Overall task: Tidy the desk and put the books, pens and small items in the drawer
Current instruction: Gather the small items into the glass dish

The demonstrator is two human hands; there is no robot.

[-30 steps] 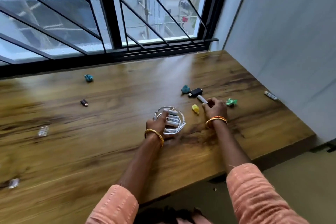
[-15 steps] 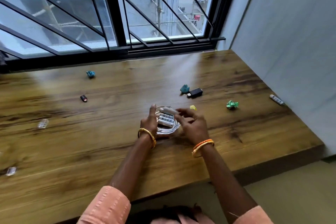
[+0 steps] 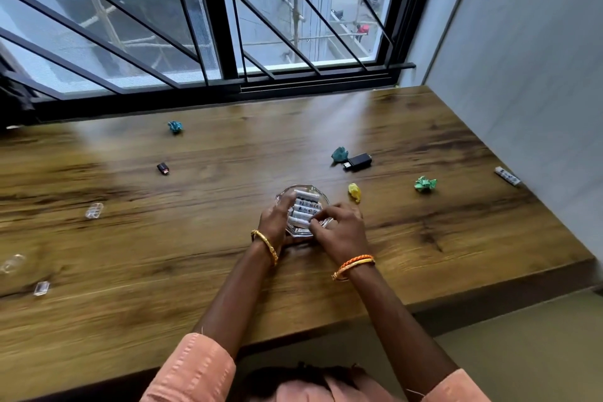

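Barred window up top, grey wall to the right, and a wood-grain bench (image 3: 195, 238) below. At its middle sits a clear glass dish (image 3: 318, 196) with white batteries (image 3: 305, 206) lined up inside. Left hand (image 3: 275, 222) curls round the dish's left rim, its grip on the glass. Right hand (image 3: 339, 228) pinches the nearest battery with its fingertips (image 3: 315, 220). Scattered around: a black USB stick (image 3: 358, 162), a yellow paper ball (image 3: 354, 191), a green paper ball (image 3: 425, 184), and one lone battery (image 3: 507, 175) by the wall.
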